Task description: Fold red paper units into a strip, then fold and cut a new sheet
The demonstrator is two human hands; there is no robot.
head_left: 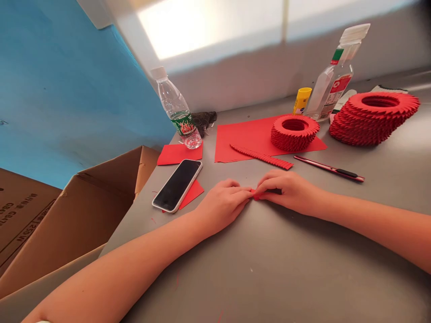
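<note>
My left hand (224,206) and my right hand (286,190) meet at the middle of the grey table (269,269), pinching a small folded piece of red paper (254,194) between their fingertips. Most of the piece is hidden by my fingers. Just beyond them lies a strip of folded red paper units (261,157), partly on a red paper sheet (235,143). A ring of folded red paper (294,133) stands on that sheet. A taller, wider stack of folded red rings (373,119) sits to the right.
A utility knife (328,168) lies right of the strip. A phone (177,186) rests on red paper scraps (191,195) at left. Behind stand a water bottle (177,110), glue stick (302,101) and spray bottle (332,76). An open cardboard box (67,215) sits beyond the table's left edge.
</note>
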